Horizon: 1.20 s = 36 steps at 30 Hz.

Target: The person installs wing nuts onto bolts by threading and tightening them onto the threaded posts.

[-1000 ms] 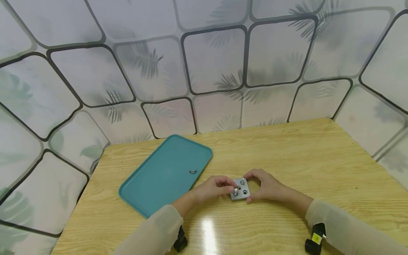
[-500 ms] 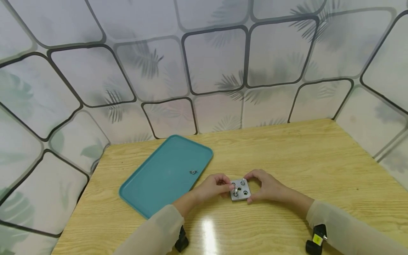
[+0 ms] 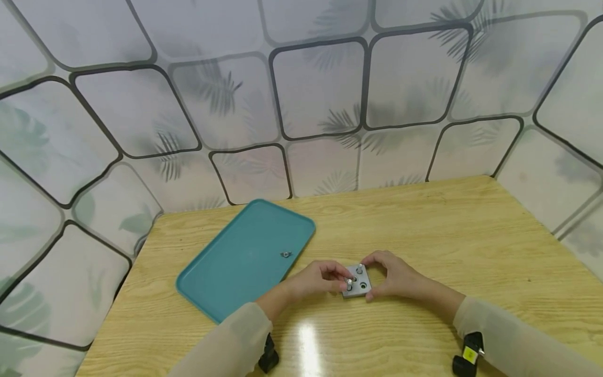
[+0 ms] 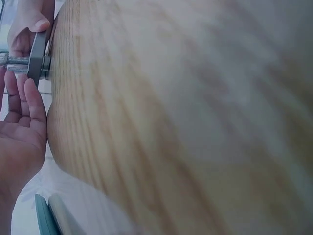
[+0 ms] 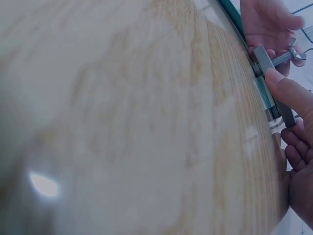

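Pale wall covering (image 3: 320,78) with rounded dark and grey outlines and faint leaf prints across the top half of the head frame; below, a wood-grain table (image 3: 447,230) reaching to the lower edge, with a bright glare (image 3: 308,343) at lower centre. Left of centre, set aslant on the table, a teal tray (image 3: 235,251) with a low rim, and inside near its right edge a loose wing nut (image 3: 286,254). Below and right of the head frame's centre, a square grey metal plate (image 3: 356,289), with bare holes at its middle and lower right corner. Upright near its upper right corner, a plain bolt (image 3: 359,269); near its lower left, a second bolt (image 5: 281,59), topped by a fitted wing nut (image 5: 295,51). Under the plate, at upper left of the left wrist frame, a bolt head (image 4: 47,64) on the table side. Right grip (image 3: 400,277) narrowed on the plate, holding its right side between thumb and fingers. Left grip (image 3: 313,278) close about the fitted wing nut; cannot tell pinch from near-touch. Cream sleeves (image 3: 509,335) in from the lower edge, with a black wrist device (image 3: 464,365) at each cuff.
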Each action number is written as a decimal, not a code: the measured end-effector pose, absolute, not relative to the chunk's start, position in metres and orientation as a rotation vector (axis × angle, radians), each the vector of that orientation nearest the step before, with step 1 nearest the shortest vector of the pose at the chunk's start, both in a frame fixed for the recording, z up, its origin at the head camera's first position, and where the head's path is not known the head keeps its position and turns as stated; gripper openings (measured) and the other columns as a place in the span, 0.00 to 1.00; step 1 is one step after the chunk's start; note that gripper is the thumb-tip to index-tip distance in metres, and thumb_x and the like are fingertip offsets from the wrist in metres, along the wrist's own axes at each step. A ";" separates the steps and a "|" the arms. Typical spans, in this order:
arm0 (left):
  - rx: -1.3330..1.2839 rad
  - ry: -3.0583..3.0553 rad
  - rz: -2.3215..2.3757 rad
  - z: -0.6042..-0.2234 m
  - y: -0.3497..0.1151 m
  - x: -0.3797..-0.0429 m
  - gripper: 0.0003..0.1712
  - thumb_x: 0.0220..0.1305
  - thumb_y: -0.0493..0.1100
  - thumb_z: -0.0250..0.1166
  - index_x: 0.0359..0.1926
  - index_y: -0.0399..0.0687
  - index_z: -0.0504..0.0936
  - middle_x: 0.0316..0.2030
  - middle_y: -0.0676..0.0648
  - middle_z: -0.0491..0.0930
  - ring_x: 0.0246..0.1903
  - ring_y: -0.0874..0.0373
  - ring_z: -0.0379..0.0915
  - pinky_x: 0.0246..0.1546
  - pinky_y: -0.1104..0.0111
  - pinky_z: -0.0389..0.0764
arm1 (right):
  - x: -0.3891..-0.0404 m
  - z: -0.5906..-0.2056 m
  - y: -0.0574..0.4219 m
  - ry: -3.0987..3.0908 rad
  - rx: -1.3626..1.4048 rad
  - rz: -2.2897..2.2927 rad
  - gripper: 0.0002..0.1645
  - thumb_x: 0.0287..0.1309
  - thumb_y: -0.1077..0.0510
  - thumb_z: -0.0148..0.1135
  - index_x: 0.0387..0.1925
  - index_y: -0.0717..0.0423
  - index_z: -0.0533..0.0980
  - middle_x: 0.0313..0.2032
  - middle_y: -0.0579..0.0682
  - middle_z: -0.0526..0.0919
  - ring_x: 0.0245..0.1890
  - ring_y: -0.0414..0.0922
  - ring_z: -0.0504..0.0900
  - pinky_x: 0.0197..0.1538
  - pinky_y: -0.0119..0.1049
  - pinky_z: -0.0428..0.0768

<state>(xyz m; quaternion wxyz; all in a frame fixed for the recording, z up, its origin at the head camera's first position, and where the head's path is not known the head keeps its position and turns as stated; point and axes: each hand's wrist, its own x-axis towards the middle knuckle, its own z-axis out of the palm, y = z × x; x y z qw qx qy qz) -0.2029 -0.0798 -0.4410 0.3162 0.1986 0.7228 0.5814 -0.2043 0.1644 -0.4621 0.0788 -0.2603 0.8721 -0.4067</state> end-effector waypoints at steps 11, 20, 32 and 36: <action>0.496 1.910 1.552 -0.442 -0.080 -0.202 0.14 0.61 0.43 0.60 0.46 0.44 0.78 0.36 0.51 0.76 0.35 0.61 0.72 0.36 0.68 0.76 | -0.204 -0.463 0.165 2.608 -0.790 -1.231 0.42 0.26 0.40 0.77 0.47 0.52 0.73 0.46 0.43 0.76 0.49 0.45 0.70 0.53 0.39 0.67; 0.421 1.928 1.594 -0.443 -0.079 -0.202 0.11 0.61 0.41 0.60 0.41 0.38 0.73 0.31 0.51 0.75 0.30 0.61 0.72 0.34 0.68 0.77 | -0.205 -0.466 0.165 2.617 -0.800 -1.218 0.42 0.26 0.40 0.77 0.47 0.53 0.73 0.46 0.44 0.76 0.49 0.45 0.71 0.54 0.40 0.67; 0.532 1.851 1.552 -0.444 -0.081 -0.204 0.14 0.59 0.39 0.62 0.46 0.41 0.77 0.34 0.51 0.74 0.34 0.61 0.70 0.36 0.70 0.75 | -0.205 -0.464 0.165 2.597 -0.806 -1.229 0.42 0.27 0.40 0.76 0.48 0.53 0.72 0.47 0.44 0.76 0.50 0.46 0.70 0.54 0.42 0.67; 0.531 1.881 1.526 -0.444 -0.081 -0.204 0.14 0.58 0.39 0.63 0.45 0.43 0.77 0.34 0.51 0.74 0.34 0.62 0.69 0.34 0.72 0.73 | -0.205 -0.464 0.166 2.595 -0.792 -1.226 0.43 0.27 0.40 0.76 0.48 0.53 0.72 0.47 0.45 0.75 0.50 0.46 0.70 0.54 0.43 0.67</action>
